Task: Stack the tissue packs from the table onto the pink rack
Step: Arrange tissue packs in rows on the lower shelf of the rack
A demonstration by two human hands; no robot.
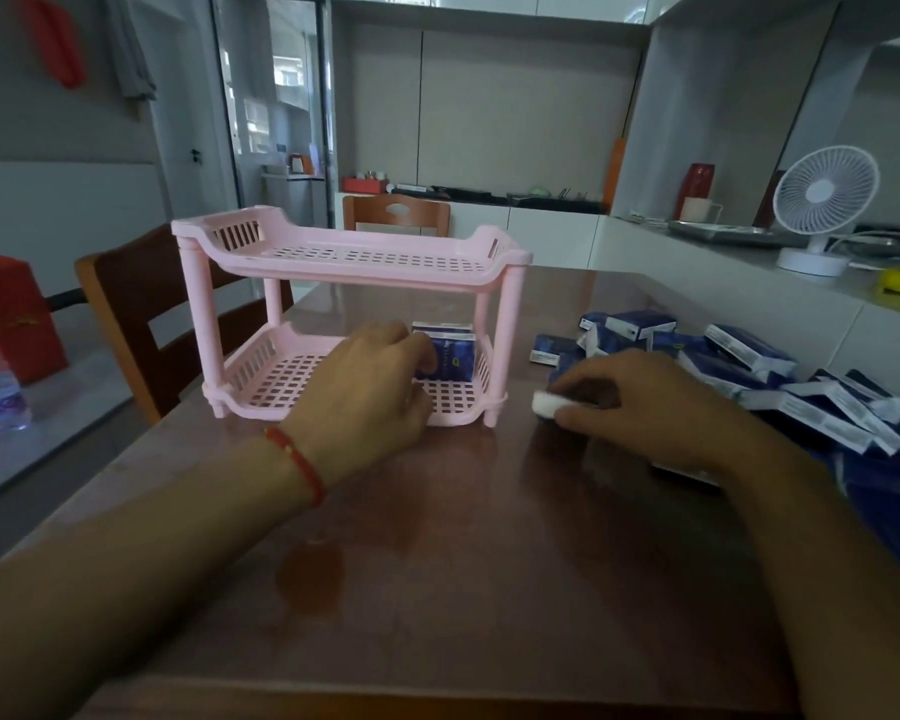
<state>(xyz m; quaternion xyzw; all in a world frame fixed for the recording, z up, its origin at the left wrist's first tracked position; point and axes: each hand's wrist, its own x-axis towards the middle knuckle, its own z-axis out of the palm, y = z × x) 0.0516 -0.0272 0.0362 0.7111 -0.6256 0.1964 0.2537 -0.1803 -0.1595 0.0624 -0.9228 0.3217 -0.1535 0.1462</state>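
The brown worktop (437, 537) carries a two-tier pink rack (344, 262), its upper shelf bare. On the lower shelf, packs stand upright at the right end (450, 356), touching the left hand (370, 392), whose fingers (427, 363) curl against their face. Right of that hand lies the heap of tissue packs (739, 366), nearly all of the job, I judge. The right hand (640, 407) presses down on one pack (552, 405), fingers curled over it, thumb pinching beneath.
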